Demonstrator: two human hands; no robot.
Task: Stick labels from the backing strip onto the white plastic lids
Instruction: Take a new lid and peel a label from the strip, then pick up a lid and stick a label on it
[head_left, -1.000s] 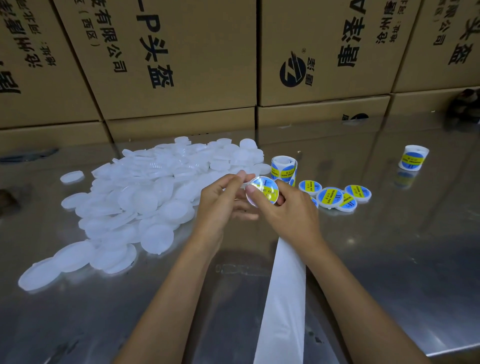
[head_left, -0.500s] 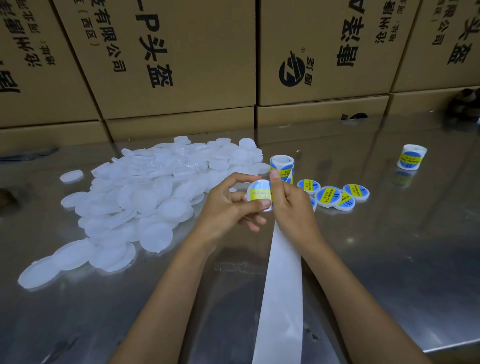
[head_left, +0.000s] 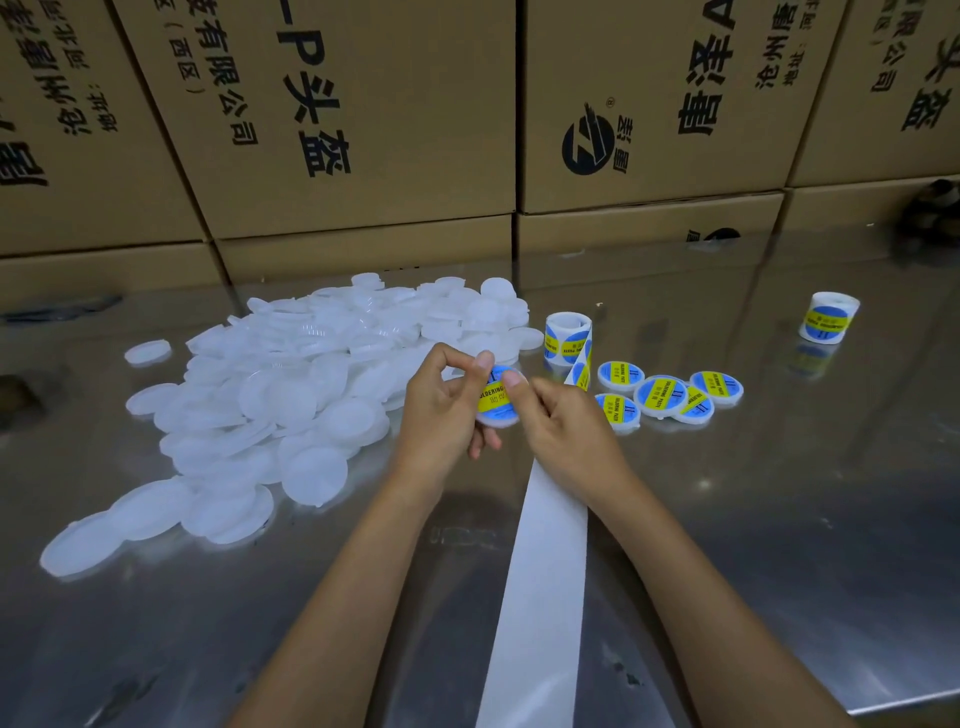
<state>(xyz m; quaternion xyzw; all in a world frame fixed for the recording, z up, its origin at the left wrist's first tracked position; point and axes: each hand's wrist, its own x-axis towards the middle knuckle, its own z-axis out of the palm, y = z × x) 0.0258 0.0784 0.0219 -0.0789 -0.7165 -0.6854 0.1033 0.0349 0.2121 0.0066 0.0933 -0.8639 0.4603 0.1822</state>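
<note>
Pinching a labelled lid (head_left: 497, 402) with left hand (head_left: 441, 410), face tilted toward camera. Pressing its label with right hand (head_left: 563, 431) thumb, fingers curled. Yellow band running lower-left to upper-right.

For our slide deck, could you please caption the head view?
Both hands press a label onto a white lid beside unlabelled lids.

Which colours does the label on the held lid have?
Blue round label with a yellow band, seen in the head view.
</note>
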